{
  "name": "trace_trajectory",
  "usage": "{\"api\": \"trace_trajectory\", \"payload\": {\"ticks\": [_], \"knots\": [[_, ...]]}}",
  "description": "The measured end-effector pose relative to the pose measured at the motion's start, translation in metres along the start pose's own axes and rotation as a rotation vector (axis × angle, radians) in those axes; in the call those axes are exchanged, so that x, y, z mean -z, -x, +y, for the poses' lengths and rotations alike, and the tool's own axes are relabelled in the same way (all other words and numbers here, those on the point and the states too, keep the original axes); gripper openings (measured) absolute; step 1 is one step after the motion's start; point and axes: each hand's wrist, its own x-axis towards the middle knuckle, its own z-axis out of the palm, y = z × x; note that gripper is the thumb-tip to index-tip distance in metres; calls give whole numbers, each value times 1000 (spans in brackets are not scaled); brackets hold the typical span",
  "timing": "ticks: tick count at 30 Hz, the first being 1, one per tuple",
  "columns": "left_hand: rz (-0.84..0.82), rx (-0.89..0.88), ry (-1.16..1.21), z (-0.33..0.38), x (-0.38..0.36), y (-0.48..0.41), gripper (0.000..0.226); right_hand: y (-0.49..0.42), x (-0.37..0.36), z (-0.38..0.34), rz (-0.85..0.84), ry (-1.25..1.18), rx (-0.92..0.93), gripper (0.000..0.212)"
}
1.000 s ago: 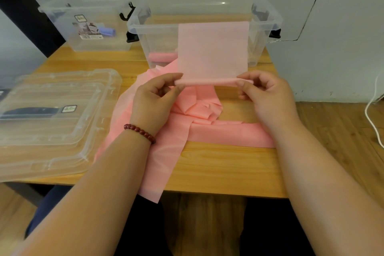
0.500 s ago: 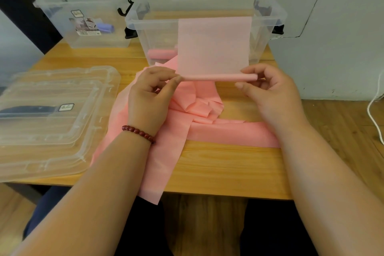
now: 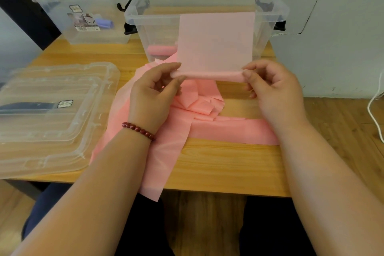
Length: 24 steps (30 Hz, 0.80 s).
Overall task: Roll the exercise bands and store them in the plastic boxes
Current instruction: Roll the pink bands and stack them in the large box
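Left hand [image 3: 153, 97] and right hand [image 3: 272, 91] each pinch one end of the pink band [image 3: 216, 43] roll. The roll is held just in front of the near clear box [image 3: 268, 12], flat end upright.

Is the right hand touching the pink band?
Touching. The head view shows the right hand pinching the rolled end of the pink band.
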Motion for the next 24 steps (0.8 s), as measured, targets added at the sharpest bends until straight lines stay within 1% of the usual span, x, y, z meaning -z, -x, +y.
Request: {"api": "trace_trajectory", "payload": {"ticks": [2, 5, 7, 10, 12, 15, 18, 22, 24], "knots": [[16, 9, 20, -2, 0, -1, 20, 0, 0, 2, -5, -15, -20, 15], [18, -11, -33, -5, 0, -1, 9, 0, 1, 4, -46, -34, -52, 20], [24, -55, -71, -5, 0, -1, 7, 1, 1, 5, -48, 10, -29, 17], [36, -148, -154, -6, 2, -1, 6, 1, 2, 4, 1, 75, 14, 13], [43, -129, -121, -5, 2, 0, 11, 0, 2, 3, 20, 82, 26, 13], [52, -68, -21, -1, 0, 1, 20, 1, 2, 2, 18, 23, 12, 16], [31, -33, -36, 0, 0, 1, 14, 1, 1, 2, 13, 32, 14, 16], [-8, -61, -64, -5, 3, 0, 24, 0, 1, 4, -11, 21, -12, 16], [-14, -63, -85, -7, 2, 0, 23, 0, 1, 5, -28, 24, -23, 19]]}}
